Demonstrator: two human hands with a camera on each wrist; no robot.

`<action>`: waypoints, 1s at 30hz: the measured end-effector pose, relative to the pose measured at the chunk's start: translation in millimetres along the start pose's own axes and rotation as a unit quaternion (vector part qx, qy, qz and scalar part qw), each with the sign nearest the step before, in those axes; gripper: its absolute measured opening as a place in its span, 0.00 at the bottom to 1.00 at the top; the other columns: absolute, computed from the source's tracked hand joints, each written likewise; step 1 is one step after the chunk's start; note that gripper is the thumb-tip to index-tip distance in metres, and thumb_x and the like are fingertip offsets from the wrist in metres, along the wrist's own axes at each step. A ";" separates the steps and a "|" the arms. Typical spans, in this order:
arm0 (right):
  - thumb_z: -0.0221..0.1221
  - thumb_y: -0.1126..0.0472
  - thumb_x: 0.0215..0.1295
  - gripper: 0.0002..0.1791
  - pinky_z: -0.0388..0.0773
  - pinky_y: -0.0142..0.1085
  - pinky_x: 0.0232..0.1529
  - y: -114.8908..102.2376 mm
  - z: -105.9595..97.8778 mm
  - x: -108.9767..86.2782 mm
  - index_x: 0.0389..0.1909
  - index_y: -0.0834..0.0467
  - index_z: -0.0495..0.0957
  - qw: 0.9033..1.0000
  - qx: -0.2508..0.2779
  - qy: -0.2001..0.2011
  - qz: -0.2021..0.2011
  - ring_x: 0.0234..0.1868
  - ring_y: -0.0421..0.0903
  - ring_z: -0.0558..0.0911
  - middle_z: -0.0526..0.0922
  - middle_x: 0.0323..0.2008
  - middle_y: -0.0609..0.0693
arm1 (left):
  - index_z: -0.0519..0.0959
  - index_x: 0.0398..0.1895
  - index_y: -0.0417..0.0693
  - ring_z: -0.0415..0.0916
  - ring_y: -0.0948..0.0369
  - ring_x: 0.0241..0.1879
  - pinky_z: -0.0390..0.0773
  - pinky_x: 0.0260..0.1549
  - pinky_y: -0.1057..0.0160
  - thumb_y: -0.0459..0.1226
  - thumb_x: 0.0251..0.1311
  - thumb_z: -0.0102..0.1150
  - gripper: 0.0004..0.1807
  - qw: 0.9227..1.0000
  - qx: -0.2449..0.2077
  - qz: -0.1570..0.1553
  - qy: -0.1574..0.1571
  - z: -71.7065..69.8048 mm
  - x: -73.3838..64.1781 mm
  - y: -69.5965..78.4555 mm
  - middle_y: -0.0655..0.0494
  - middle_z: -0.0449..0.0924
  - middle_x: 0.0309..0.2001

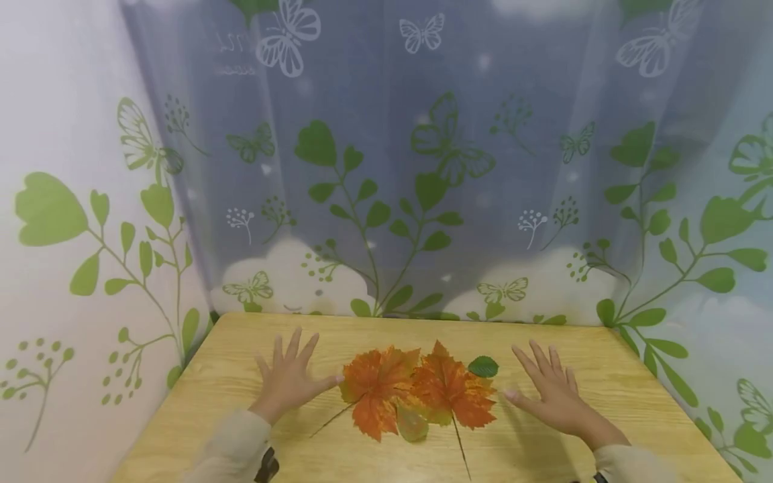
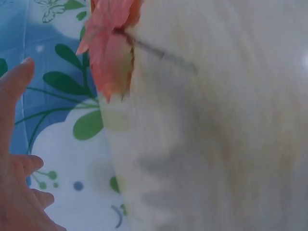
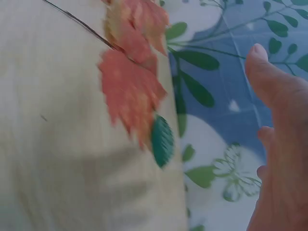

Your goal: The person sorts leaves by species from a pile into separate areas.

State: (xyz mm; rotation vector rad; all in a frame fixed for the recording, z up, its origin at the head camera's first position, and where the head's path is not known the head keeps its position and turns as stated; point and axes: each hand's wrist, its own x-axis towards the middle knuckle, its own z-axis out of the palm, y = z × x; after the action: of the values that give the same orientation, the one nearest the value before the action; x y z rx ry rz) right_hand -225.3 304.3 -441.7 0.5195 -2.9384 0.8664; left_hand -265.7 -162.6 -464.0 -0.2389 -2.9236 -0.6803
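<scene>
Clock centred on the leaf group, twelve pointing away from me.

Item 1: first orange leaf, lobed, flat on the bench at nine o'clock; dark stem running out toward eight.
Item 2: second orange leaf, lobed, at three o'clock, its inner edge meeting the first; long stem toward six.
Item 3: small green leaf, oval, toothed, at two o'clock, against the second orange leaf's edge.
Item 4: pale yellow-green leaf, rounded, at six o'clock, partly beneath the orange ones.
Item 5: my left hand, at nine o'clock, fingers spread, gripping nothing; thumb pointing toward three, near the first orange leaf.
Item 6: my right hand, at three o'clock, raised above the bench, fingers extended, gripping nothing; thumb near the second orange leaf.
Item 7: printed cloth, butterflies and leafy sprigs, beyond the bench at twelve.
Item 8: two pale sleeves, one on each forearm.
</scene>
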 end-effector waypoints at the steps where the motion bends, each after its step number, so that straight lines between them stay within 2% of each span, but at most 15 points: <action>1: 0.56 0.45 0.67 0.43 0.25 0.76 0.55 -0.4 6.4 -0.4 0.76 0.43 0.43 1.000 0.005 -0.001 0.002 0.70 0.71 0.25 0.33 0.74 0.66 | 0.57 0.74 0.53 0.29 0.30 0.70 0.26 0.54 0.21 0.70 0.47 0.58 0.55 1.000 -0.002 -0.001 0.001 3.3 -2.6 1.1 0.41 0.40 0.76; 4: 0.57 0.44 0.65 0.44 0.26 0.76 0.55 -3.1 24.7 -2.4 0.76 0.45 0.45 1.000 0.019 -0.006 0.008 0.70 0.72 0.26 0.34 0.74 0.66 | 0.58 0.73 0.52 0.33 0.29 0.70 0.30 0.54 0.21 0.69 0.44 0.62 0.55 1.000 -0.015 -0.006 -0.003 12.4 -11.5 4.6 0.40 0.44 0.75; 9: 0.58 0.44 0.64 0.46 0.31 0.78 0.55 -12.5 49.1 -5.9 0.76 0.52 0.46 0.999 0.040 -0.017 0.028 0.70 0.74 0.30 0.36 0.74 0.67 | 0.60 0.73 0.50 0.40 0.29 0.69 0.41 0.56 0.21 0.64 0.44 0.67 0.54 0.999 -0.040 -0.014 -0.013 27.6 -21.1 8.3 0.39 0.49 0.74; 13: 0.58 0.46 0.66 0.46 0.36 0.80 0.52 -17.3 64.6 -8.2 0.75 0.59 0.46 0.997 0.055 -0.027 0.036 0.68 0.79 0.32 0.37 0.73 0.70 | 0.61 0.71 0.43 0.43 0.30 0.69 0.49 0.58 0.26 0.58 0.43 0.71 0.54 0.995 -0.096 -0.011 -0.016 36.2 -25.6 11.0 0.35 0.51 0.72; 15: 0.57 0.47 0.67 0.46 0.34 0.80 0.52 -18.2 71.6 -9.7 0.75 0.61 0.44 0.995 0.079 -0.042 0.042 0.67 0.79 0.30 0.35 0.73 0.71 | 0.62 0.70 0.41 0.43 0.30 0.69 0.51 0.60 0.29 0.55 0.42 0.73 0.53 0.991 -0.129 -0.009 -0.019 39.4 -27.8 12.3 0.33 0.50 0.72; 20: 0.56 0.45 0.68 0.47 0.33 0.78 0.54 -17.7 88.0 -13.4 0.76 0.56 0.39 0.985 0.139 -0.073 0.078 0.68 0.76 0.27 0.33 0.74 0.67 | 0.63 0.69 0.40 0.51 0.33 0.68 0.55 0.61 0.33 0.53 0.43 0.74 0.51 0.985 -0.171 -0.007 -0.022 48.5 -31.5 12.9 0.33 0.53 0.70; 24: 0.59 0.42 0.64 0.50 0.40 0.78 0.54 -18.1 98.3 -14.4 0.76 0.55 0.41 0.983 0.148 -0.062 0.094 0.70 0.74 0.32 0.38 0.74 0.67 | 0.67 0.65 0.36 0.62 0.36 0.63 0.62 0.60 0.36 0.50 0.45 0.73 0.46 0.985 -0.173 0.007 -0.016 55.2 -34.1 11.1 0.33 0.64 0.65; 27: 0.62 0.42 0.61 0.50 0.50 0.76 0.55 -20.1 103.5 -14.1 0.76 0.55 0.46 0.985 0.139 -0.036 0.092 0.70 0.74 0.41 0.45 0.73 0.67 | 0.72 0.59 0.32 0.70 0.38 0.57 0.67 0.57 0.40 0.48 0.46 0.74 0.41 0.985 -0.168 0.027 -0.007 57.7 -35.6 10.5 0.34 0.74 0.56; 30: 0.64 0.43 0.59 0.49 0.57 0.73 0.55 -24.9 107.3 -14.2 0.74 0.57 0.52 0.987 0.134 -0.007 0.085 0.69 0.73 0.50 0.52 0.71 0.67 | 0.77 0.52 0.28 0.74 0.39 0.51 0.71 0.53 0.41 0.45 0.47 0.74 0.34 0.985 -0.168 0.046 0.003 56.7 -37.3 10.8 0.35 0.78 0.49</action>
State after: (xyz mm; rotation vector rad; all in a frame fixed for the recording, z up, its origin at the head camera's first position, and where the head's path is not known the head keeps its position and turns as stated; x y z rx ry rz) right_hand -197.3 231.8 -521.0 0.2876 -2.9278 1.2922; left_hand -232.3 -132.3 -515.9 -0.4010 -2.7552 -1.1547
